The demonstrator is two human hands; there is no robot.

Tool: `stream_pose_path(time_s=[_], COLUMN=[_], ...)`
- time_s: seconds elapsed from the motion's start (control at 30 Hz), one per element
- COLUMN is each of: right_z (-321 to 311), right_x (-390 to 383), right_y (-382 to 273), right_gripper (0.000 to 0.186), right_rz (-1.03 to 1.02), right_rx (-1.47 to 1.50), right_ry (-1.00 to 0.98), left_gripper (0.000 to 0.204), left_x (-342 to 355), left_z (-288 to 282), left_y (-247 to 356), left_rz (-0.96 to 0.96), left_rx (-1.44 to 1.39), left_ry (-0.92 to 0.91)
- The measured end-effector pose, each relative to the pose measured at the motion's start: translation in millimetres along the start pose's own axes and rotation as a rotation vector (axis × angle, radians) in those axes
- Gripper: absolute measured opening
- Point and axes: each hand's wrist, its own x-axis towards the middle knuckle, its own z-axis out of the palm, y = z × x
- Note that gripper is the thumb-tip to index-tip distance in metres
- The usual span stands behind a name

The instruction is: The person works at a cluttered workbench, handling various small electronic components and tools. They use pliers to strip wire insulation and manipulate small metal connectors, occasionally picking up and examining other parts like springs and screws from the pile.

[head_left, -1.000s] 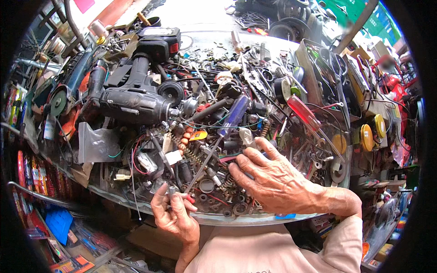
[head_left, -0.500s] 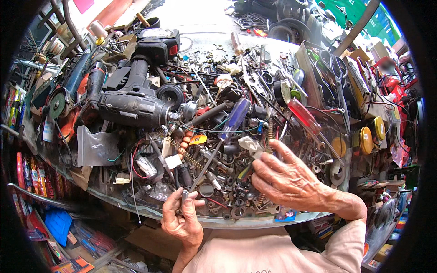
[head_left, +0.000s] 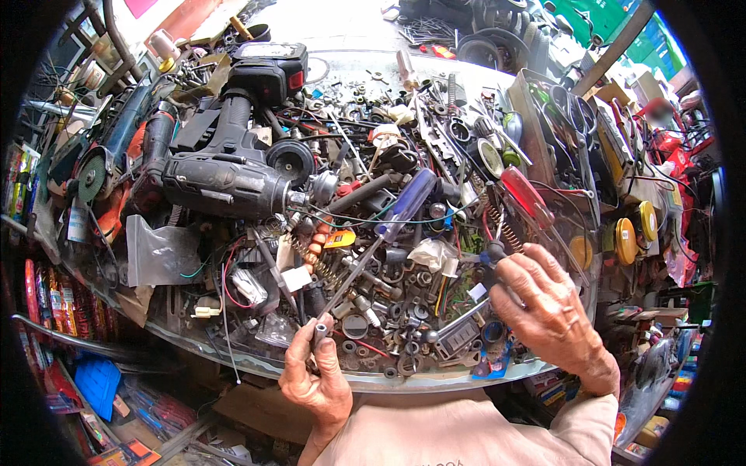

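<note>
At the table edge (head_left: 423,381), the left hand (head_left: 320,388) pinches a tube (head_left: 320,332), long axis toward camera; right hand (head_left: 550,317) curls, hold unclear.

Can see only partly the short metal tube (head_left: 320,332), covered by the left hand (head_left: 317,379) at the worktop's (head_left: 420,381) front edge. Cannot tell contact between the right hand (head_left: 548,309) and the dark rounded piece (head_left: 495,250). Cannot name small metal parts (head_left: 376,77) toward the far edge, too tiny.
</note>
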Motion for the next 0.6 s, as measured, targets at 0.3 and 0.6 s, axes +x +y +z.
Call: stream_pose_path(time_s=[0.3, 0.6], right_z=[-25.8, 46.6], right_x=[7.4, 89.2], right_y=[-20.8, -48.1], right_gripper=[0.053, 0.017], right_rz=[-0.015, 0.035], right_rx=[0.143, 0.148], right_ry=[-0.267, 0.034], left_gripper=[0.027, 0.026], left_x=[49.2, 87.1], left_z=[-3.7, 31.1], left_y=[7.6, 37.3], left_rz=[0.076, 0.148], left_rx=[-0.033, -0.291], left_ry=[0.126, 0.093])
